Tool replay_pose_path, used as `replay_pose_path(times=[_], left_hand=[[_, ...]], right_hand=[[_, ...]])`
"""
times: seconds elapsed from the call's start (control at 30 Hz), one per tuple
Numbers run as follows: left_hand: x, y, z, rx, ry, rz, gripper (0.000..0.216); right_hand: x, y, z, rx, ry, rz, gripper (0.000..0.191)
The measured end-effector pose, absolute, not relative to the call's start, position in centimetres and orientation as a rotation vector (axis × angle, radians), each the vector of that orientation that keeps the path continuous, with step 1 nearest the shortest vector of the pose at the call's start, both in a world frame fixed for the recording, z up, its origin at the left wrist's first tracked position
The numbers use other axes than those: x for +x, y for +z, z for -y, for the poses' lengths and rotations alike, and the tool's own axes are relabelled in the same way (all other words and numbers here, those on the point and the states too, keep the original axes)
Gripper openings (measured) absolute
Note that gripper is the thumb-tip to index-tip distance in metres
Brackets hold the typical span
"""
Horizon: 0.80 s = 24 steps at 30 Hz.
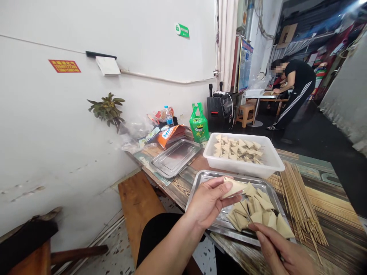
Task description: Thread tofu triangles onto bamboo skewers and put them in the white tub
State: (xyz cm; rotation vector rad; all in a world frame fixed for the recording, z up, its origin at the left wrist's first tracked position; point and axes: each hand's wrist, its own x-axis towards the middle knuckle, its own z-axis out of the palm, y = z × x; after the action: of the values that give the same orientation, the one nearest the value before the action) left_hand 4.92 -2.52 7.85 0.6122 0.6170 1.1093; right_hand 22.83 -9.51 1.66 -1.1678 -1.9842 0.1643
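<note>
My left hand pinches a folded beige tofu-skin triangle above a steel tray that holds several more triangles. My right hand is closed around a thin bamboo skewer, whose tip reaches in among the triangles on the tray. Behind the tray stands a white plastic tub with several triangles threaded on skewers. A bundle of loose bamboo skewers lies on the table to the right of the tray.
An empty steel tray sits at the table's left, with a green bag, a water bottle and snack packets behind it. A wooden bench runs below. A person in black leans over a far table.
</note>
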Motion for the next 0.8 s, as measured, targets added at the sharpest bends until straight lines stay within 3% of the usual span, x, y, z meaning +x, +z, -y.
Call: replay_pose_path(times=[0.3,0.6,0.8], left_hand=[[3.2,7.5,0.6,0.396,1.306,-0.700,0.007],[6.6,5.6,3.1,0.565,1.031,-0.668,0.015],[8.4,4.9,-0.3,0.954,0.954,-0.781,0.038]], right_hand=[[22.9,2.1,9.1,-1.135,0.158,2.048,0.023],[22.4,3.4,9.1,-1.266,0.403,1.889,0.021],[25.3,4.1,8.6,-1.479,0.373,1.727,0.021]])
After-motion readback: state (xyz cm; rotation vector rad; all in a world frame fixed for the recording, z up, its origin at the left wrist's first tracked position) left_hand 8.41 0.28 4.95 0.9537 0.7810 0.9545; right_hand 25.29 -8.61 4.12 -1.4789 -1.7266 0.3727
